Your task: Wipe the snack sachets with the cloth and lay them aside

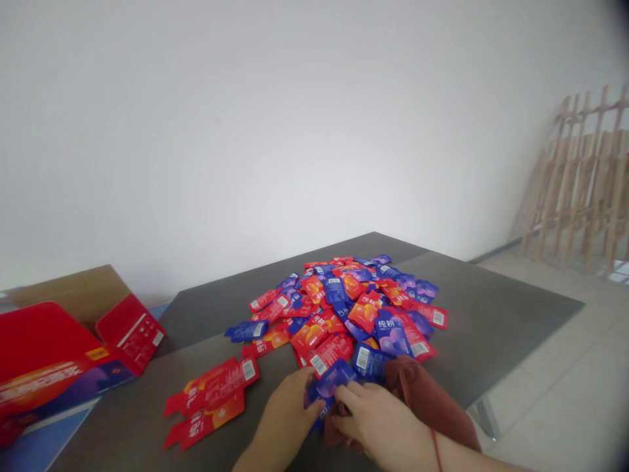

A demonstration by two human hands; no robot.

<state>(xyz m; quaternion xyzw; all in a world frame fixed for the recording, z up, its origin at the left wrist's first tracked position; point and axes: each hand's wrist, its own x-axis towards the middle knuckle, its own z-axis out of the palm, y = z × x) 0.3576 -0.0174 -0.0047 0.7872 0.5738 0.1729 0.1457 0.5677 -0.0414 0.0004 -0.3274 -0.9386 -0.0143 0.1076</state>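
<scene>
At the table's near edge, my left hand point(289, 414) has its fingers and thumb closed around the side of a blue flat carton point(337, 378). My right hand point(374, 414) is at the same carton from the other side, its fingers bent over the edge; part of the grip is hidden. Reddish-brown cloth point(435, 396) lies beside and partly under my right hand. Just beyond both hands spreads a heap of small red and blue flat cartons point(364, 309), printed with fruit pictures and barcodes. To the left lie several red flat cartons point(216, 406), overlapping, with tabs showing.
A large red and blue display box point(54, 387) stands open at the left. The dark grey table point(472, 328) reaches back toward a white wall. Wooden slatted frames point(580, 177) lean at the far right, above a tiled floor point(550, 406).
</scene>
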